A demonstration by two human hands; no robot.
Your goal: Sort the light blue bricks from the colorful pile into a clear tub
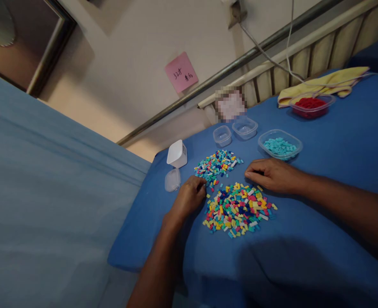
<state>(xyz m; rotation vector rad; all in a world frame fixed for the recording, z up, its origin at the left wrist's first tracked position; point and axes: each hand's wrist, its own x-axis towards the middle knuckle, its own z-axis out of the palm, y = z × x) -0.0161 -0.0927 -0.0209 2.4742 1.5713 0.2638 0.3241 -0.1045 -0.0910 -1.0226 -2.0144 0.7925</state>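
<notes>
Two heaps of small coloured plastic pieces lie on a blue-covered table [336,141]: a larger heap [238,208] nearer me and a smaller heap [217,166] behind it. My left hand [189,197] rests at the left edge of both heaps, fingers curled, tips touching the pieces. My right hand [270,175] lies knuckles-up just behind the larger heap, fingers bent and pressed together at the tips; what they pinch is hidden. A clear tub of turquoise pieces [280,145] sits just beyond my right hand.
Two small clear tubs [222,135] [245,127] stand behind the smaller heap. A tub of red pieces [311,105] and a yellow cloth [323,85] are at the back right. A white box [177,154] and a clear lid [172,180] sit at the left table edge.
</notes>
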